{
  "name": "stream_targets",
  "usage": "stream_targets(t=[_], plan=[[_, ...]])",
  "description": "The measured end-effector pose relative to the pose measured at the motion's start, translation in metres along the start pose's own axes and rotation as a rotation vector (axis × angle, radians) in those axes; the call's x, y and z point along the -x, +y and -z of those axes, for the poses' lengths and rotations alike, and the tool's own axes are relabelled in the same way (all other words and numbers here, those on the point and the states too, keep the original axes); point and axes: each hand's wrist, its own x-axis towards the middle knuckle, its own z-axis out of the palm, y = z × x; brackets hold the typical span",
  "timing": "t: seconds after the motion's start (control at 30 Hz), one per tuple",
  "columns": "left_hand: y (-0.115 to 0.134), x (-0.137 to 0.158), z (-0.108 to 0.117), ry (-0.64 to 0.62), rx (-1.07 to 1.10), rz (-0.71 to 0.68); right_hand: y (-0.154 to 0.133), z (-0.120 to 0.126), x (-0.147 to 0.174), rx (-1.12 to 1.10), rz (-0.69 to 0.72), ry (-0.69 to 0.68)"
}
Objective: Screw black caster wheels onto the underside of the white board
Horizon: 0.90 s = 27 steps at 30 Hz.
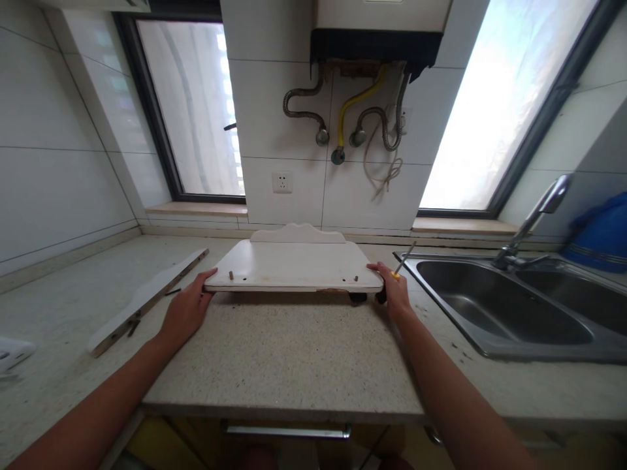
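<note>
A white wooden shelf board (294, 264) with a wavy-topped back panel (296, 233) is held in front of me at the counter. Dowels and small holes show near its front edge. My left hand (189, 303) grips its left end, thumb on top and fingers below. At the right end, my right hand (394, 290) holds the board and also a screwdriver (404, 259), its shaft pointing up and away. A dark foot-like piece (358, 298) shows beneath the board's right part. Left of my left hand, a white side panel (151, 297) with a bare wood edge lies on the counter.
A steel double sink (482, 352) with a faucet (533, 219) is on the right, a blue item (600, 232) behind it. The water heater (379, 46) and its hoses hang on the tiled wall above a socket (283, 183). A drawer handle (287, 432) runs below the counter edge.
</note>
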Motion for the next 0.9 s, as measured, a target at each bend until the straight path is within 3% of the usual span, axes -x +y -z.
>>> stream_targets(t=[0.2,0.47,0.73,0.9], plan=[[0.021,-0.011,0.039,-0.009,-0.230,0.015,-0.007,0.001,-0.004,-0.249,-0.060,0.014],[0.046,-0.008,0.068,0.055,-0.234,-0.040,-0.013,0.003,-0.008,-0.509,0.013,0.006],[0.042,-0.013,0.080,0.066,-0.220,-0.077,-0.007,0.000,-0.012,-0.511,0.039,0.054],[0.028,-0.019,0.084,0.094,-0.167,-0.206,-0.010,0.000,-0.010,-0.454,0.032,0.061]])
